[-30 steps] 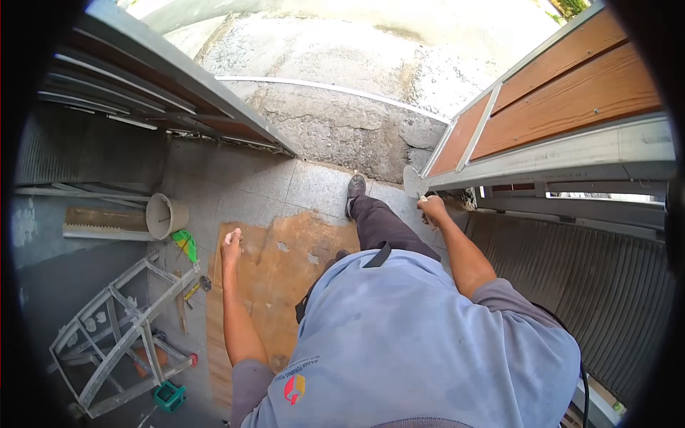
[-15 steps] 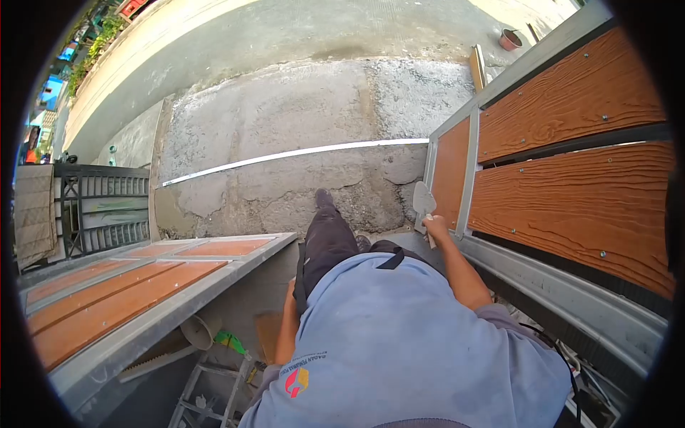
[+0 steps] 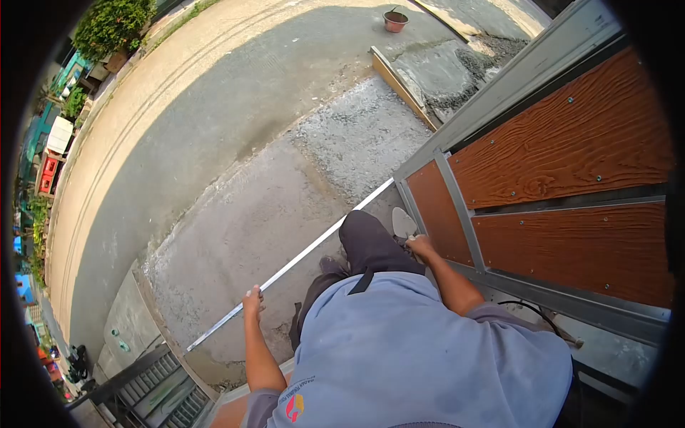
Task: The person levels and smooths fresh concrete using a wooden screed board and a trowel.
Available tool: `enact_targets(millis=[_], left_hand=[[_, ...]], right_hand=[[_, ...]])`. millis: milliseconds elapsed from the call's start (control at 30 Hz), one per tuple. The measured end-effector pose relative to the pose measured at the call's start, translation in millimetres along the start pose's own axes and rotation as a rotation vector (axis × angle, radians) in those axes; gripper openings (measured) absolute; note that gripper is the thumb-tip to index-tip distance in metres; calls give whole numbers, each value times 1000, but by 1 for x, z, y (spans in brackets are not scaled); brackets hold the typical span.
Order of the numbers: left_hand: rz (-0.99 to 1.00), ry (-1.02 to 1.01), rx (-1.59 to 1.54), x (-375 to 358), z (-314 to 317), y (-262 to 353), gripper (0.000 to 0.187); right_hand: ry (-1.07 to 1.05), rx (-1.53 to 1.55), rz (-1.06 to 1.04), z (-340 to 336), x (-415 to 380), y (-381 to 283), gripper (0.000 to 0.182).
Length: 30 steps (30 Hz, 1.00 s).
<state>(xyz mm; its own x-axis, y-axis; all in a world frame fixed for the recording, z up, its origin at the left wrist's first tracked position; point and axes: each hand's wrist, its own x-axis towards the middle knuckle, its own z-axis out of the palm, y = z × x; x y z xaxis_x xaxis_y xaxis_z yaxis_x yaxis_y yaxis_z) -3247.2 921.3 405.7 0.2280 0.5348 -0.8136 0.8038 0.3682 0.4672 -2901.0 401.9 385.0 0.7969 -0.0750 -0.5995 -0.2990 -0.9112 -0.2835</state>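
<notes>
My right hand (image 3: 421, 245) is wrapped round the handle of a trowel (image 3: 404, 224), whose pale, mortar-smeared blade points away from me beside the gate frame. A long, thin metal straightedge (image 3: 303, 255) lies across the rough concrete ground, running from lower left to the gate post. My left hand (image 3: 252, 302) hovers beside or over the straightedge, its fingers slightly bent and apart. Whether it touches the bar is not clear. My dark trouser leg and knee cover part of the straightedge's middle.
A gate with wood-look panels (image 3: 564, 164) stands close on my right. Beyond the rough slab (image 3: 235, 214) lie a wooden board (image 3: 402, 87), wet mortar (image 3: 457, 89) and a reddish bucket (image 3: 395, 21). A dark metal grille (image 3: 157, 389) is at lower left.
My view has turned and I have stepped forward onto the slab. My left hand has come from my side out to the straightedge. The trowel stays in my right hand.
</notes>
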Motion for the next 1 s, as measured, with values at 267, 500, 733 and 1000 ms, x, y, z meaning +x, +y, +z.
enact_targets(millis=[267, 500, 733, 1000], left_hand=[[281, 71, -11, 126, -40, 228, 53], [-221, -41, -17, 192, -18, 202, 47], [-340, -165, 109, 249, 4, 287, 46], [-242, -217, 235, 417, 12, 455, 45]], right_hand=[[-105, -22, 65, 30, 121, -127, 46], [-103, 37, -8, 0, 260, -307, 44], [-11, 304, -78, -66, 355, -464, 25], [-34, 455, 292, -29, 447, -509, 19]])
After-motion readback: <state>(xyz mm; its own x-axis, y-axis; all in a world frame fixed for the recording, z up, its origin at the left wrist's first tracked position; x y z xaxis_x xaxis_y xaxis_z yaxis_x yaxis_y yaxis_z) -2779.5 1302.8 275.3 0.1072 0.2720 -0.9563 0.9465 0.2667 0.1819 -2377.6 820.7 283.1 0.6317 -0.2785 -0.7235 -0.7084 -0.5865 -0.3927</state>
